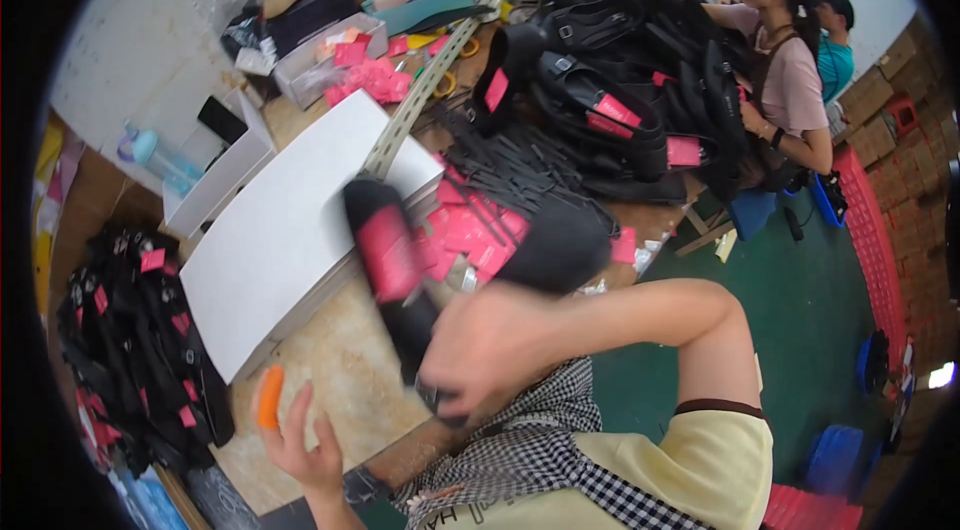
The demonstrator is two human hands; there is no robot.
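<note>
My right hand (pixel 495 345), blurred by motion, is closed around the heel end of a black strap shoe (pixel 388 255) with a pink label inside. The shoe's toe points away from me, beside a stack of white sheets. Just beyond the hand is a second dark, rounded shape (pixel 560 248), also smeared; I cannot tell whether my hand holds it too. Over the table's near left edge, my left hand (pixel 305 440) has its fingers apart and nothing in them. An orange finger cot (pixel 269 398) covers one fingertip.
A heap of black shoes (pixel 600 80) fills the far right of the table. Black straps (pixel 530 170) and pink labels (pixel 480 235) lie before it. White sheets (pixel 290 230) lie left, under a slotted metal bar (pixel 425 80). More shoes (pixel 140 330) stand far left. A person (pixel 790 70) works at right.
</note>
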